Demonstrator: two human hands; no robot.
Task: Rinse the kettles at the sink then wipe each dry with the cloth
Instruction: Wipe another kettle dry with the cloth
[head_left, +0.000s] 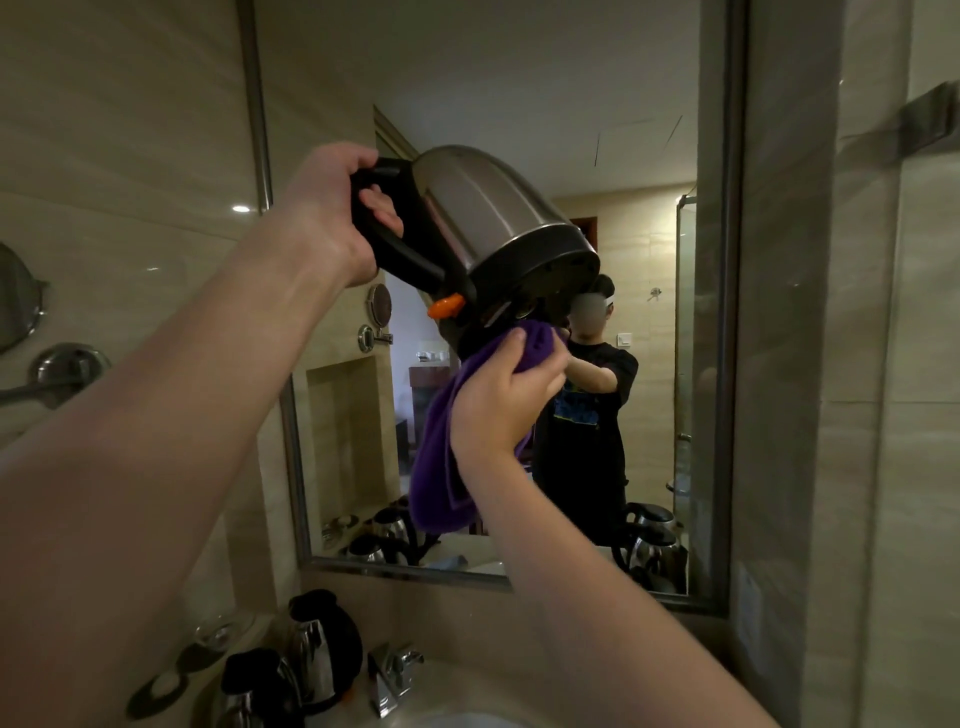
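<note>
A steel kettle with a black handle and an orange switch is raised in front of the mirror, tipped so that its black base faces down and right. My left hand grips its handle. My right hand holds a purple cloth and presses it up against the underside of the kettle's base. The rest of the cloth hangs down below my hand. Two more steel kettles stand on the counter at the lower left, one behind the other.
A chrome faucet stands at the back of the sink at the bottom edge. A framed wall mirror reflects a person and more kettles. A wall-mounted round mirror on an arm is at the left. Tiled wall rises at the right.
</note>
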